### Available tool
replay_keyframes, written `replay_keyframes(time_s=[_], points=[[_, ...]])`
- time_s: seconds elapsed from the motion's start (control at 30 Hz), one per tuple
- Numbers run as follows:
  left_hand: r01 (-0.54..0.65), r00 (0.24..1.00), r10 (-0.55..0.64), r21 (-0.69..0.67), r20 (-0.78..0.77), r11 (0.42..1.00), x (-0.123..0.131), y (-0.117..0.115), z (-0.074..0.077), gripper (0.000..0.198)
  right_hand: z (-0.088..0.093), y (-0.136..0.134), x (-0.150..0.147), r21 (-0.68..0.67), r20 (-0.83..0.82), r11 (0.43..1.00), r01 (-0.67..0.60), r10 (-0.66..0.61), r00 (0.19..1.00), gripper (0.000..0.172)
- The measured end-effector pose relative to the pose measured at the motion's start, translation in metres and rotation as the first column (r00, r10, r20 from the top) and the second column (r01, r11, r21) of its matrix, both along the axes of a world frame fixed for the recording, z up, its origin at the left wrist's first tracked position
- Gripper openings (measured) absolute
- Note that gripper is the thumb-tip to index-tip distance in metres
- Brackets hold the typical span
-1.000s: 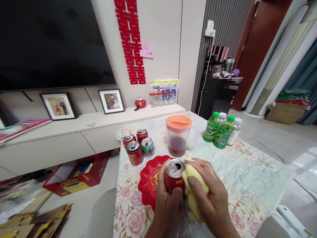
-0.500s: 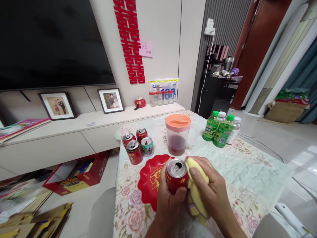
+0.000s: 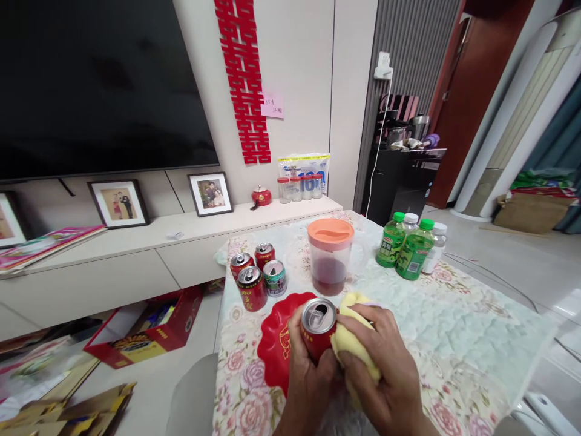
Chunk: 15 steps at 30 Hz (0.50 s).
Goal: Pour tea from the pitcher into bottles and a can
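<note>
My left hand (image 3: 308,375) is wrapped round an opened red drink can (image 3: 319,330), held upright with its silver top facing me. In my right hand (image 3: 385,363) is a bunched yellow cloth (image 3: 356,339), pressed against the can's right side. Below and behind the can lies a red scalloped plate (image 3: 275,345) with a yellow design, partly covered by my left hand. Beyond it stands a clear pitcher (image 3: 330,260) with an orange lid and dark liquid inside. Several opened cans, red ones (image 3: 252,290) and a green one (image 3: 275,278), are grouped left of the pitcher.
Green-capped bottles (image 3: 414,251) and white-capped ones (image 3: 436,248) stand at the table's right. A floral tablecloth (image 3: 481,339) covers the table. Behind runs a low cabinet (image 3: 204,230) with framed photos and lidded jars (image 3: 296,189). A red box (image 3: 145,330) sits on the floor at left.
The cloth in my right hand has shifted round the can's right side toward me, and that hand has turned. My left hand still grips the can. The view has tilted slightly upward.
</note>
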<state>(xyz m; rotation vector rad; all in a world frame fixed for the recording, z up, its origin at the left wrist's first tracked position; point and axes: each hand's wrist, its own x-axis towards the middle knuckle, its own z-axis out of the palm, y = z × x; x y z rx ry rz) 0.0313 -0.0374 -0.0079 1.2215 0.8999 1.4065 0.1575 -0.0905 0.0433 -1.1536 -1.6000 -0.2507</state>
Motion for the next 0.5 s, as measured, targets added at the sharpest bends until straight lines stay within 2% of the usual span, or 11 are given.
replay_keyframes(time_s=[0.1, 0.23, 0.37, 0.43, 0.5], points=[[0.091, 0.992, -0.089, -0.026, 0.094, 0.995, 0.001, 0.001, -0.002, 0.070, -0.004, 0.005, 0.007, -0.069, -0.109, 0.998, 0.002, -0.010, 0.994, 0.028], [0.120, 0.972, -0.119, 0.007, 0.201, 0.993, 0.002, 0.003, -0.012, 0.090, -0.011, 0.014, 0.014, -0.228, -0.239, 0.972, -0.051, -0.005, 0.971, 0.024], [0.027, 0.990, -0.027, 0.004, 0.141, 1.000, -0.004, 0.006, -0.026, 0.099, -0.018, 0.023, 0.017, -0.411, -0.330, 0.900, -0.145, 0.002, 0.944, 0.034], [-0.016, 0.995, 0.015, 0.009, 0.097, 1.000, -0.006, 0.009, -0.031, 0.099, -0.020, 0.026, 0.017, -0.463, -0.339, 0.869, -0.176, 0.010, 0.941, 0.038], [-0.046, 0.997, 0.046, 0.012, 0.067, 0.999, -0.006, 0.012, -0.032, 0.097, -0.021, 0.026, 0.017, -0.477, -0.331, 0.861, -0.177, 0.010, 0.943, 0.039]])
